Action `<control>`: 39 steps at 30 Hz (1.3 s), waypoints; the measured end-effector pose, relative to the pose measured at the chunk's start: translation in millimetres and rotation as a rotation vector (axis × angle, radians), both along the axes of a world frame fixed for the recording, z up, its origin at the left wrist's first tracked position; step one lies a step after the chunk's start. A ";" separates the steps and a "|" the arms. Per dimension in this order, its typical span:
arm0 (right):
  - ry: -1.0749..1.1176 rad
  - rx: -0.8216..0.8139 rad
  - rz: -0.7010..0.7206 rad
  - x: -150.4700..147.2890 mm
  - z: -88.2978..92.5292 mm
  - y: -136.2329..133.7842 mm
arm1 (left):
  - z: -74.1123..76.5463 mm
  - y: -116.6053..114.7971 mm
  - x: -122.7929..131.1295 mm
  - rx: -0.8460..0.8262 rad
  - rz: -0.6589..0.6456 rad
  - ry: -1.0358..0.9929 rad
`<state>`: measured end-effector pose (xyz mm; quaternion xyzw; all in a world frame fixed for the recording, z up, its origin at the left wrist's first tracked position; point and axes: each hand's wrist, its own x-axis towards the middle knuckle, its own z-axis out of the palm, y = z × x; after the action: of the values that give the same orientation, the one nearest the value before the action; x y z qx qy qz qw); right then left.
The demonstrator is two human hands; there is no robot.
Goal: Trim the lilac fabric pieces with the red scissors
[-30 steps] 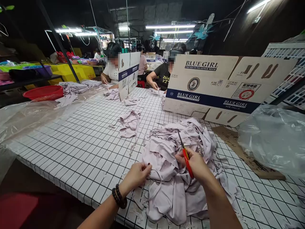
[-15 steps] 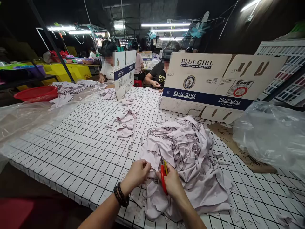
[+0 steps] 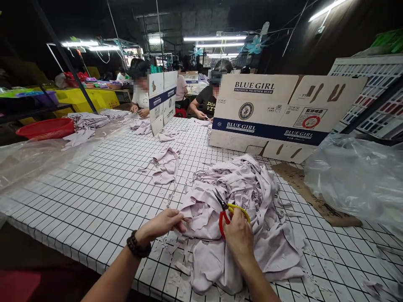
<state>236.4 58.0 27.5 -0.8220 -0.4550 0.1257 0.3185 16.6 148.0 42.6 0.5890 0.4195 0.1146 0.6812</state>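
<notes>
A heap of pale pinkish-grey fabric pieces lies on the grid-patterned tablecloth. My left hand, with a dark beaded bracelet at the wrist, pinches the left edge of a fabric piece at the front of the heap. Scissors with one red and one yellow handle are in my right hand. Their blades are a little apart, pointing up and left above the fabric. Small cloth scraps are scattered in front of the heap.
A cardboard sheet stands upright behind the heap; another cardboard panel is farther left. Clear plastic lies over brown paper at right. A smaller fabric piece, a red basket and co-workers are beyond.
My left hand has moved left, drawing the fabric edge with it. My right hand has shifted right with the scissors, whose handles are now wider apart.
</notes>
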 end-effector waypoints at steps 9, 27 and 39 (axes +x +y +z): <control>-0.101 0.030 0.002 23.8 93.9 61.6 | 5.6 -26.1 -36.5 -0.062 0.134 0.005; 0.846 -0.057 0.679 -7.2 43.6 0.9 | 5.6 -80.6 26.2 -0.213 0.213 -0.532; 0.992 -0.015 0.873 -16.1 34.5 -1.0 | 19.4 -74.0 28.6 -0.288 0.173 -0.582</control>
<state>220.4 57.1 62.0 -0.4090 -0.5449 0.6102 0.4043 45.2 73.9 62.1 0.3913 0.2678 0.2749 0.8364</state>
